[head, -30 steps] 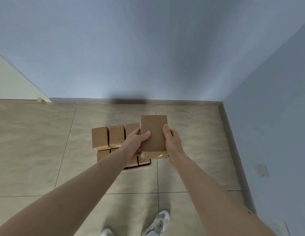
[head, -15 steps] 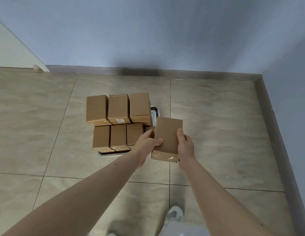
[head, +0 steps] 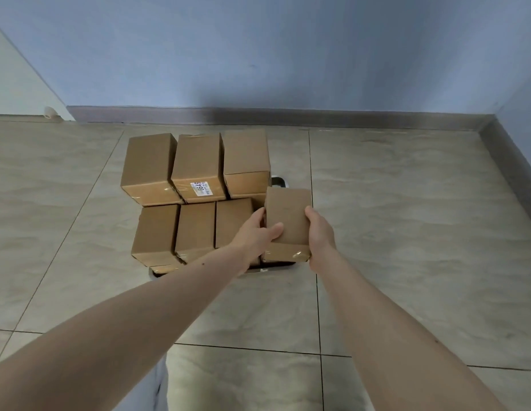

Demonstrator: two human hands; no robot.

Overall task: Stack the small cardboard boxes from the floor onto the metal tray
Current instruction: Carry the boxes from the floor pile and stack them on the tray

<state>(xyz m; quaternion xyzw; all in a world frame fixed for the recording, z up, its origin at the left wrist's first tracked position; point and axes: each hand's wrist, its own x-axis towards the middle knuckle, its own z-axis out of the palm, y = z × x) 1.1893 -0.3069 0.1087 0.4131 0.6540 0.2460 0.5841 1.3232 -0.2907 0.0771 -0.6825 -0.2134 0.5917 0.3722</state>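
Note:
Both hands hold one small cardboard box [head: 288, 216] at the right end of the front row on the metal tray [head: 278, 181]. My left hand [head: 255, 237] grips its left side, thumb over the top. My right hand [head: 319, 238] grips its right side. Whether the box rests on the tray or hovers just above it I cannot tell. Several other boxes fill the tray: a taller back row with a labelled box [head: 197, 169] in its middle, and a lower front row [head: 175, 232]. Only bits of the tray's rim show.
The tray sits on a beige tiled floor [head: 406, 232] near a blue wall with a grey skirting board [head: 288, 117]. A second wall closes the corner at the right. A pale panel [head: 18, 84] leans at the far left.
The view has closed in on the tray and tilted down. The held box has come down and in, to the right end of the front row, still gripped by both hands.

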